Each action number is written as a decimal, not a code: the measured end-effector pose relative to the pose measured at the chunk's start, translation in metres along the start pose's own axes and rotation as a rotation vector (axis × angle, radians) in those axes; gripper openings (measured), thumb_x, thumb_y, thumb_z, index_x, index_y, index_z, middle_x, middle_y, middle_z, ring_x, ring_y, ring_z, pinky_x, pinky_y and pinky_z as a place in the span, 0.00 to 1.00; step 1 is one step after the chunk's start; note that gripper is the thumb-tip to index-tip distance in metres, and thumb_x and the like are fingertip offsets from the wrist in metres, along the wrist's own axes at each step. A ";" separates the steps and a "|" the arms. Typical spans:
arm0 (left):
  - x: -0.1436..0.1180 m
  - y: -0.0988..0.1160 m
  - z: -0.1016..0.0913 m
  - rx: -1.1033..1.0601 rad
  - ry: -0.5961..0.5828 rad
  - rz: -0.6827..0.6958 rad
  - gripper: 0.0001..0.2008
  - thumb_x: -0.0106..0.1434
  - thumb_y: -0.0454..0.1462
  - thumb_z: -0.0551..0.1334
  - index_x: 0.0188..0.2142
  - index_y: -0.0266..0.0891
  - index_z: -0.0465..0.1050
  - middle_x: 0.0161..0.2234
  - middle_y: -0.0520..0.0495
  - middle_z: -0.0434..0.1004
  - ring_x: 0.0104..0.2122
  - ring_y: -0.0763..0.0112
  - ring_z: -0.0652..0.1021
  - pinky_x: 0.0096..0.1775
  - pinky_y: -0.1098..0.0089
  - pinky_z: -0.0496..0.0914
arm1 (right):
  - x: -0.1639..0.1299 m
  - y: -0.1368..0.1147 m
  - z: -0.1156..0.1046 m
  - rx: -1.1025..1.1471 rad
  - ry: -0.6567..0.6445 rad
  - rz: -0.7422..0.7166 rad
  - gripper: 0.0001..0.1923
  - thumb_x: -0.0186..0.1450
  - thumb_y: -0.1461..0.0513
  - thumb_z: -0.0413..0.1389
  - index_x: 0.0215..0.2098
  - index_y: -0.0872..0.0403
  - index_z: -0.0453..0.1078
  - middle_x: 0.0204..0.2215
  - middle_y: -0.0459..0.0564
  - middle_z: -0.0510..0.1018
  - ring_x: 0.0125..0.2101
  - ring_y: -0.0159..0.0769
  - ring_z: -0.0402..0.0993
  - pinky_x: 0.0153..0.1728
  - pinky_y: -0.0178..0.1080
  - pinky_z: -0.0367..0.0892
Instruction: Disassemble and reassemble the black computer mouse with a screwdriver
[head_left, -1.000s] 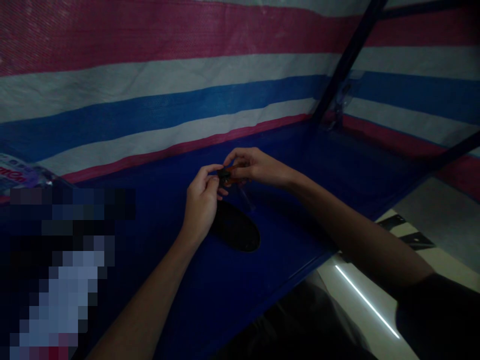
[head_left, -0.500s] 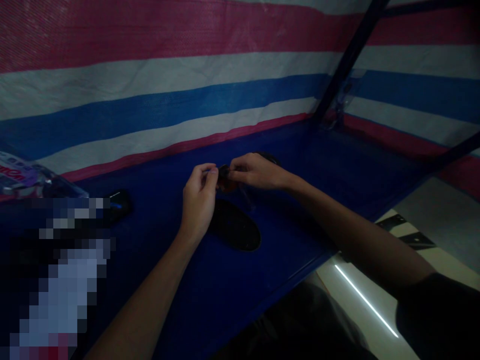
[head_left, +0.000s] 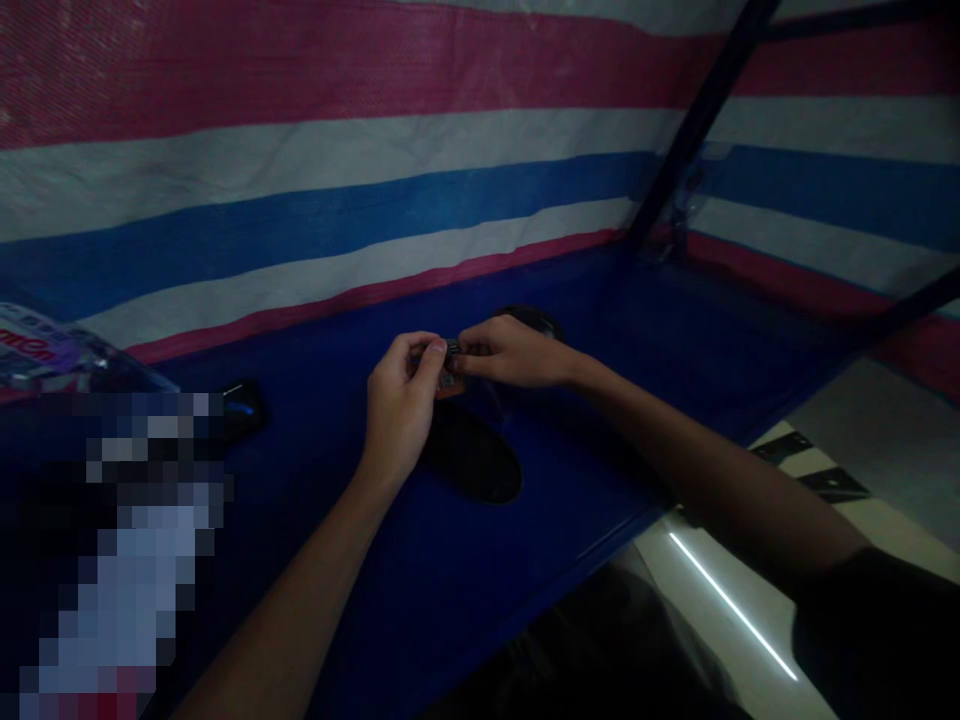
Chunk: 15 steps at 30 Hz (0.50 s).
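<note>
My left hand pinches a small dark and orange item with pale print between thumb and fingers. It is too small and dim to name. From the other side, my right hand has its fingers closed at the item's upper edge; whatever is in its fingertips is mostly hidden. Just below both hands, a flat black oval piece lies on the blue surface, its upper end partly covered by my left hand. A dark rounded object sits behind my right hand.
Left of my hands is a glossy black object. A clear plastic package with red lettering lies farther left, near a blurred-out patch. Striped sheeting rises behind the surface, and a dark post slants at the back right corner.
The small item has turned, so its orange part and print show more clearly below my left thumb. My right hand has shifted slightly downward, and more of the dark rounded object shows.
</note>
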<state>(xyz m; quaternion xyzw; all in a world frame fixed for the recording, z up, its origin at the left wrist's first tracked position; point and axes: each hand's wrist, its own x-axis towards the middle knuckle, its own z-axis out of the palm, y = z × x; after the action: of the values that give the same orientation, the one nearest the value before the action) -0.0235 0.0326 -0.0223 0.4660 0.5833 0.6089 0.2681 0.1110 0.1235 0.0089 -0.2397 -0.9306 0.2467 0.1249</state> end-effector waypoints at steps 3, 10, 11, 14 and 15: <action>0.000 -0.002 0.000 0.013 -0.001 0.001 0.09 0.61 0.41 0.61 0.36 0.39 0.74 0.33 0.49 0.77 0.31 0.71 0.75 0.31 0.73 0.67 | 0.000 0.001 0.000 -0.005 0.009 0.000 0.14 0.64 0.58 0.52 0.25 0.59 0.67 0.19 0.42 0.64 0.21 0.24 0.58 0.25 0.33 0.49; 0.002 -0.006 -0.003 0.066 -0.006 0.025 0.08 0.62 0.39 0.57 0.35 0.39 0.74 0.32 0.49 0.76 0.33 0.71 0.75 0.34 0.71 0.66 | -0.002 0.001 0.001 0.104 0.031 -0.014 0.09 0.62 0.61 0.54 0.32 0.61 0.71 0.24 0.47 0.73 0.25 0.27 0.66 0.29 0.33 0.54; 0.002 -0.007 -0.003 0.069 -0.012 0.020 0.08 0.62 0.39 0.57 0.35 0.40 0.74 0.32 0.49 0.76 0.32 0.70 0.75 0.33 0.71 0.66 | -0.002 0.001 0.001 0.117 0.031 -0.012 0.09 0.62 0.61 0.54 0.33 0.61 0.71 0.25 0.47 0.74 0.26 0.28 0.67 0.29 0.33 0.55; 0.002 -0.007 -0.002 0.085 -0.014 0.024 0.09 0.64 0.40 0.55 0.35 0.40 0.73 0.32 0.49 0.76 0.32 0.70 0.74 0.33 0.70 0.65 | -0.002 0.000 0.001 0.113 0.039 -0.004 0.08 0.62 0.62 0.54 0.33 0.61 0.71 0.26 0.48 0.75 0.26 0.28 0.68 0.29 0.33 0.55; 0.002 -0.007 -0.001 0.087 -0.012 0.033 0.10 0.64 0.40 0.55 0.35 0.40 0.73 0.32 0.49 0.76 0.32 0.70 0.75 0.33 0.70 0.66 | -0.002 0.000 0.001 0.110 0.048 -0.001 0.08 0.62 0.62 0.54 0.33 0.61 0.71 0.25 0.48 0.75 0.26 0.28 0.67 0.29 0.33 0.55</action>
<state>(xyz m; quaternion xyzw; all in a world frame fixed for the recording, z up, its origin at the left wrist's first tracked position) -0.0269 0.0347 -0.0279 0.4904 0.5998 0.5846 0.2407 0.1122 0.1224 0.0082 -0.2379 -0.9126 0.2915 0.1601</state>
